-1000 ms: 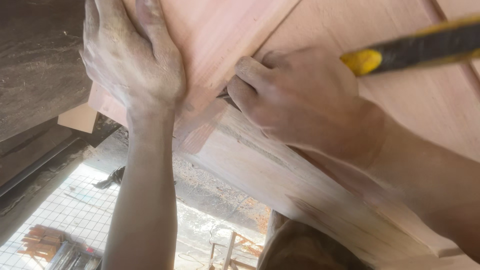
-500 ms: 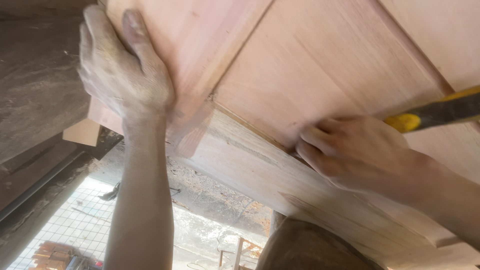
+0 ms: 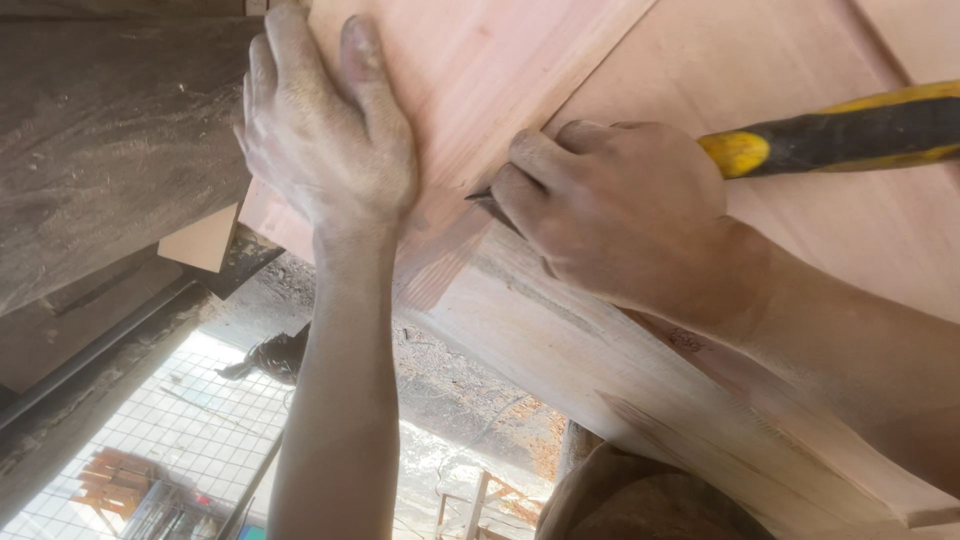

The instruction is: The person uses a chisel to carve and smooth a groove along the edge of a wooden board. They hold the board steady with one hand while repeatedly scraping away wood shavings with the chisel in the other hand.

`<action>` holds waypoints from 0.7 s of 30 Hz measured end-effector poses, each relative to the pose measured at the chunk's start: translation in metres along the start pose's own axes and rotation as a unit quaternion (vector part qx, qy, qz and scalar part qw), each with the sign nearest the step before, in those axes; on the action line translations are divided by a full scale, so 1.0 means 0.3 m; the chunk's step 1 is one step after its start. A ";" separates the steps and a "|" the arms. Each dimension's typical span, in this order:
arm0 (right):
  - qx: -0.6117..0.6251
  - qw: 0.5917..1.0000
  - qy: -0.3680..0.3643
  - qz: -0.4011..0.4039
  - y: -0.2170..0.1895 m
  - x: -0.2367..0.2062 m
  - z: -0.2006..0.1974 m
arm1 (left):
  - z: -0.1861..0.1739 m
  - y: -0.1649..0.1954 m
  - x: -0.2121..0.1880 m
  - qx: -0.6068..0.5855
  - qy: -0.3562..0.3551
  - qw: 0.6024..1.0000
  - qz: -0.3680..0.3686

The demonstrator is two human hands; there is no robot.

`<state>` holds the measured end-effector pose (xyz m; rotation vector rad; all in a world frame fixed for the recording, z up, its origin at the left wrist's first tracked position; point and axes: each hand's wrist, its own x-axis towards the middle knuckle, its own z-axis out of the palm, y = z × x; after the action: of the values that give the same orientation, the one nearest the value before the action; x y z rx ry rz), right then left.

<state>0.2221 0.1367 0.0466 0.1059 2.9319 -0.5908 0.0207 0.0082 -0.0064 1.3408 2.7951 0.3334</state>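
My left hand, dusty, lies flat with fingers spread on a reddish wooden panel, pressing near its corner. My right hand is wrapped around a chisel whose yellow and black handle sticks out to the right. The dark blade tip pokes out past my fingers and meets the seam between the reddish panel and a paler wooden rail. The two hands are close, almost touching. Most of the blade is hidden in my fist.
A dark, weathered board runs along the left, with a small pale wooden block under its edge. Below the workpiece I see wire mesh, dusty ground and a brown rounded shape at the bottom.
My right hand with the chisel slid down and right along the rail, then came back up to the panel corner beside my left hand. The left hand stays pressed on the panel.
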 end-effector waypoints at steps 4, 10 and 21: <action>-0.013 1.000 0.009 -0.011 -0.006 0.002 0.000 | 0.008 -0.003 -0.018 0.024 0.018 0.999 0.023; 0.010 0.999 -0.011 -0.034 0.003 -0.143 -0.011 | 0.045 -0.038 -0.011 0.067 0.032 0.997 0.023; 0.084 0.996 -0.036 -0.003 -0.057 -0.381 0.050 | 0.045 -0.132 0.024 -0.053 0.025 0.994 0.095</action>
<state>0.3351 0.1105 0.0576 0.0928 2.8107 -0.8230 -0.0126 -0.0078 -0.0270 1.5974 2.6507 0.5184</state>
